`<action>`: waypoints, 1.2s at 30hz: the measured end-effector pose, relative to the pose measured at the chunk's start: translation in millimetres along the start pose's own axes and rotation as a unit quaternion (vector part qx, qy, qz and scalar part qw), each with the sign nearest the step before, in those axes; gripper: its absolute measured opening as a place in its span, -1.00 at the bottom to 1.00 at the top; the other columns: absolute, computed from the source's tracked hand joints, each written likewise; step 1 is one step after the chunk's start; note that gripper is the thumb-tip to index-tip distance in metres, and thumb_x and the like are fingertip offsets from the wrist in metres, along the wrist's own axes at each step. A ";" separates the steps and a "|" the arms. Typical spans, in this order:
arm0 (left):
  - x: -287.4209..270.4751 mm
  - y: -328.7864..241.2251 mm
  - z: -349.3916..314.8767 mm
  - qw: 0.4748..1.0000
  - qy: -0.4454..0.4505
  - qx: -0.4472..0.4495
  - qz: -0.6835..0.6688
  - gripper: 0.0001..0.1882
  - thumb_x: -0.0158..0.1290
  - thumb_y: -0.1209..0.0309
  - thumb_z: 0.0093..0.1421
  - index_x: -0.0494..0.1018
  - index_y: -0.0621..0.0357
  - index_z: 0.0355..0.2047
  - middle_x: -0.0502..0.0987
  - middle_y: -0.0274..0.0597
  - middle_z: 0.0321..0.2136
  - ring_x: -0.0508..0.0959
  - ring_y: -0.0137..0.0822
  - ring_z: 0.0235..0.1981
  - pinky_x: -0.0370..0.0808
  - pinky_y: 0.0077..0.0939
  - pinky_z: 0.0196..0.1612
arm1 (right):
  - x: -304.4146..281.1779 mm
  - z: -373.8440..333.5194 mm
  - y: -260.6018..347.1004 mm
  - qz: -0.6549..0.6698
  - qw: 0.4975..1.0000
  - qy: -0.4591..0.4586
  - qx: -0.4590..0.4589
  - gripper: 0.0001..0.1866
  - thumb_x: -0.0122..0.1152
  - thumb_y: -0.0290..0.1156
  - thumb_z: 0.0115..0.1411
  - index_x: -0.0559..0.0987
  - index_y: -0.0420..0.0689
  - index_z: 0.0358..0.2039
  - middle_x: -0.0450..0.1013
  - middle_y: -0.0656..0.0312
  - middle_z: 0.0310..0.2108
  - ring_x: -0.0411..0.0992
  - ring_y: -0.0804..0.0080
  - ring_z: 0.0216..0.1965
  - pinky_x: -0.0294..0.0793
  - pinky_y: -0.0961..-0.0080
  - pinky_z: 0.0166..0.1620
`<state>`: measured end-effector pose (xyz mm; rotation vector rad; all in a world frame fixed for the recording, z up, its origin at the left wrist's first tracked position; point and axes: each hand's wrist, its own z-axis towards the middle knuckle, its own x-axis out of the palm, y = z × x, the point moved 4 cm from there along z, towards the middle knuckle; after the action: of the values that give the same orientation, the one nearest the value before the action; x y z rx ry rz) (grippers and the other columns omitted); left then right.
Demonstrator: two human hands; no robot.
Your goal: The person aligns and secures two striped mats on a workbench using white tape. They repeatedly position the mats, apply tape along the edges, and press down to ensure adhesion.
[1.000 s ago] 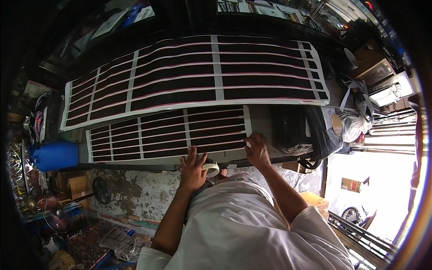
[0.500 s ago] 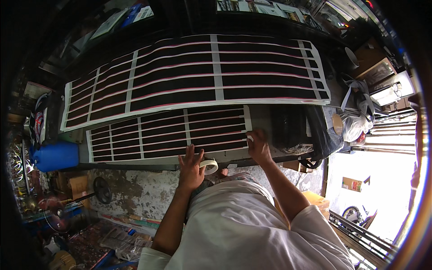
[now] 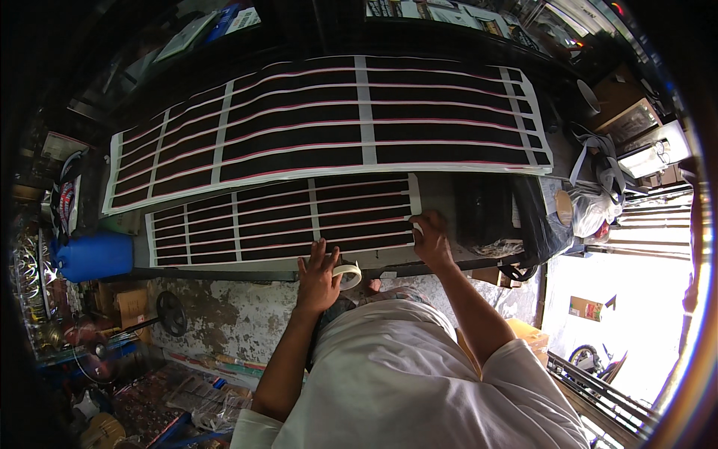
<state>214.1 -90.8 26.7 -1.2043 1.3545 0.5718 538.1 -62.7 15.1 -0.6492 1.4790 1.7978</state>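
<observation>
A smaller black sheet [image 3: 277, 217] with white and reddish stripes lies on the workbench in front of me. My left hand [image 3: 319, 278] rests its outstretched fingers on the near edge of that sheet. A roll of pale tape [image 3: 346, 278] hangs at its thumb, apparently hooked on it. At the sheet's right border, my right hand [image 3: 431, 238] has thumb and fingers pinched together. A small white bit shows at those fingertips; whether it is sheet edge or tape I cannot tell. Behind lies a larger stack of similar striped sheets [image 3: 299, 127], overlapping the bench's far part.
A blue plastic container [image 3: 96, 257] stands at the left end of the bench. Dark plastic-wrapped material [image 3: 542, 217] and a clear bag [image 3: 591, 213] sit to the right. A worn wall [image 3: 239, 307] is below the bench edge. Cardboard boxes and a shelf stand at far right.
The view has shifted slightly. My right fingers have closed a little further at the sheet's right border; my left hand and the tape roll stay in place.
</observation>
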 end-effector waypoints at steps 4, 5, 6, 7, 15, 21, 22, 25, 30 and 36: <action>0.8 1.4 0.4 1.000 -0.014 0.011 0.011 -0.18 0.28 0.23 0.31 0.23 0.01 0.52 -0.03 0.15 0.59 0.03 0.18 0.61 0.15 0.58 0.42 | 0.8 0.6 -0.5 0.000 1.000 -0.003 0.006 -0.58 0.33 -0.69 0.07 0.65 -0.05 -0.04 0.44 0.03 -0.03 0.44 -0.12 0.08 0.50 -0.01 0.15; 1.3 1.7 0.2 1.000 -0.014 0.011 0.010 -0.18 0.28 0.23 0.31 0.23 0.01 0.52 -0.02 0.16 0.59 0.03 0.18 0.61 0.15 0.59 0.42 | 1.0 0.8 -0.6 -0.002 1.000 -0.002 0.006 -0.57 0.32 -0.69 0.07 0.65 -0.05 -0.03 0.44 0.02 -0.03 0.44 -0.13 0.08 0.50 -0.01 0.16; 1.1 1.6 -0.1 1.000 -0.013 0.010 0.010 -0.18 0.28 0.23 0.31 0.23 0.01 0.52 -0.02 0.16 0.59 0.04 0.18 0.60 0.15 0.59 0.42 | 1.7 0.2 -1.7 -0.003 1.000 0.002 0.006 -0.57 0.32 -0.69 0.08 0.65 -0.05 -0.02 0.44 0.02 -0.02 0.44 -0.13 0.09 0.50 -0.02 0.16; 0.8 1.4 -0.2 1.000 -0.014 0.010 0.007 -0.18 0.28 0.23 0.31 0.23 0.01 0.52 -0.02 0.16 0.58 0.04 0.18 0.60 0.15 0.59 0.42 | 2.2 -0.3 -3.0 -0.005 1.000 0.005 0.006 -0.56 0.31 -0.69 0.08 0.64 -0.05 -0.01 0.44 0.02 -0.02 0.44 -0.14 0.09 0.50 -0.03 0.16; -2.1 -0.9 0.6 1.000 -0.001 -0.001 -0.021 -0.17 0.24 0.26 0.34 0.17 -0.05 0.56 -0.09 0.11 0.61 -0.03 0.15 0.63 0.06 0.56 0.47 | 3.5 13.7 -6.0 0.034 0.999 -0.022 0.016 -0.60 0.34 -0.67 0.14 0.62 -0.08 0.00 0.45 -0.02 -0.04 0.45 -0.14 0.05 0.48 0.04 0.13; -0.4 0.3 -2.1 1.000 -0.019 0.005 -0.002 -0.19 0.27 0.22 0.31 0.23 -0.03 0.52 0.02 0.17 0.57 0.05 0.18 0.60 0.13 0.59 0.42 | 12.6 34.5 -7.1 0.018 0.998 -0.028 -0.046 -0.59 0.29 -0.69 0.09 0.64 -0.06 -0.04 0.40 0.01 -0.12 0.45 -0.07 -0.04 0.51 0.05 0.03; -0.3 0.7 -2.2 1.000 -0.015 0.004 -0.001 -0.19 0.27 0.22 0.31 0.24 -0.03 0.52 0.02 0.16 0.57 0.06 0.18 0.60 0.14 0.59 0.42 | 14.4 35.3 -8.2 0.017 0.998 -0.028 -0.047 -0.60 0.30 -0.69 0.07 0.64 -0.06 -0.06 0.39 0.02 -0.13 0.45 -0.07 -0.05 0.51 0.05 0.03; -1.1 1.2 -2.1 1.000 -0.006 0.001 -0.002 -0.20 0.26 0.21 0.32 0.24 -0.03 0.52 0.02 0.15 0.58 0.06 0.18 0.60 0.17 0.59 0.41 | 19.7 34.0 -14.7 0.009 1.000 0.000 -0.023 -0.61 0.33 -0.68 0.09 0.64 -0.06 -0.06 0.41 0.03 -0.07 0.42 -0.07 0.03 0.47 0.07 0.13; -0.5 4.1 -3.0 1.000 0.012 -0.009 -0.016 -0.19 0.22 0.25 0.36 0.17 -0.10 0.56 -0.05 0.07 0.61 -0.01 0.08 0.63 0.10 0.56 0.44 | 18.9 33.0 -15.6 0.007 0.999 0.033 0.001 -0.63 0.35 -0.67 0.12 0.63 -0.06 -0.05 0.41 0.04 -0.01 0.39 -0.09 0.12 0.42 0.07 0.21; -1.1 2.8 -2.4 1.000 0.014 -0.013 -0.008 -0.21 0.22 0.25 0.37 0.18 -0.12 0.56 -0.03 0.07 0.61 0.00 0.09 0.63 0.09 0.56 0.44 | 16.8 32.7 -14.5 0.013 0.999 0.043 0.013 -0.62 0.35 -0.66 0.13 0.63 -0.05 -0.03 0.41 0.04 0.01 0.38 -0.09 0.15 0.41 0.06 0.24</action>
<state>210.4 -91.6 27.3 -1.2478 1.3639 0.5656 540.8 -26.1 0.7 -0.7040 1.5713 1.7874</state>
